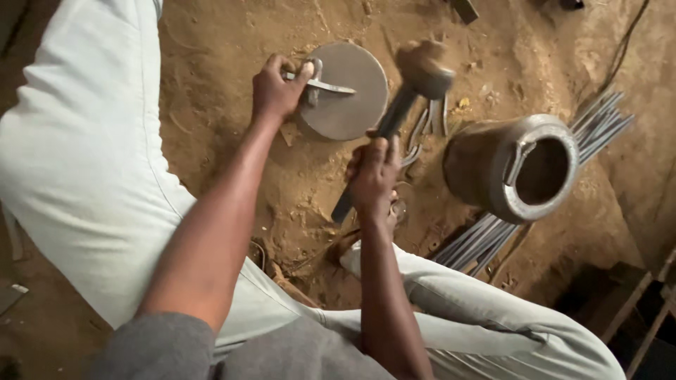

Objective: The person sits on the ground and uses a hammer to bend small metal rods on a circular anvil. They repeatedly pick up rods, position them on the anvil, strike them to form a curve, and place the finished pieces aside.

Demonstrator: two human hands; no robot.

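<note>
My left hand (276, 88) grips a thin bent metal strip (325, 86) and holds it flat across a round steel anvil block (352, 105) set in the dirt. My right hand (373, 176) is closed around the dark handle of a hammer (424, 68). The hammer's heavy head is raised and blurred, just right of the round block. My light trouser legs frame the scene on both sides.
A metal pot (524, 169) lies on its side at right, its mouth facing up, on a bundle of steel rods (598, 123). A few bent metal pieces (431, 119) lie between block and pot. The ground is loose brown dirt.
</note>
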